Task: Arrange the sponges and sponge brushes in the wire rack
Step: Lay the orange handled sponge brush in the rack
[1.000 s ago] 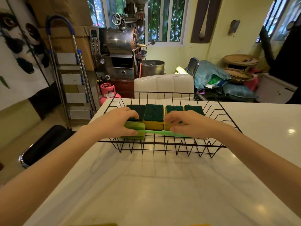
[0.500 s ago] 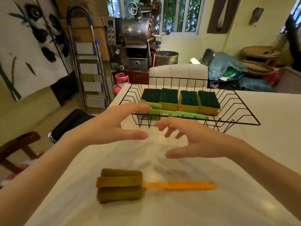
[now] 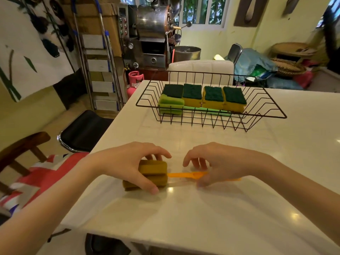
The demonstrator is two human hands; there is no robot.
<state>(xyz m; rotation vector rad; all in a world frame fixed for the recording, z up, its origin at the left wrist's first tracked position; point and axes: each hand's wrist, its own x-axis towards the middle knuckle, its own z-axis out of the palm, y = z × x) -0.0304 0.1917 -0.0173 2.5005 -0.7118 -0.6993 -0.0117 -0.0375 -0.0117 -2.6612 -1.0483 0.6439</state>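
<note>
Left fingers: the left hand (image 3: 128, 162) is clamped over the head of the orange sponge brush (image 3: 152, 174), thumb on the near side, fingers curled over the far side.
Right fingers: the right hand (image 3: 220, 162) pinches the brush's orange handle, thumb near, fingers far.
Brush position: lying on the white table (image 3: 202, 218), well short of the wire rack (image 3: 257, 115).
Brush look: olive-brown layered sponge head, flat orange handle pointing right.
Rack contents: four yellow sponges (image 3: 213, 97) with dark green tops in a row, a green sponge brush (image 3: 171, 105) lying in front of them.
</note>
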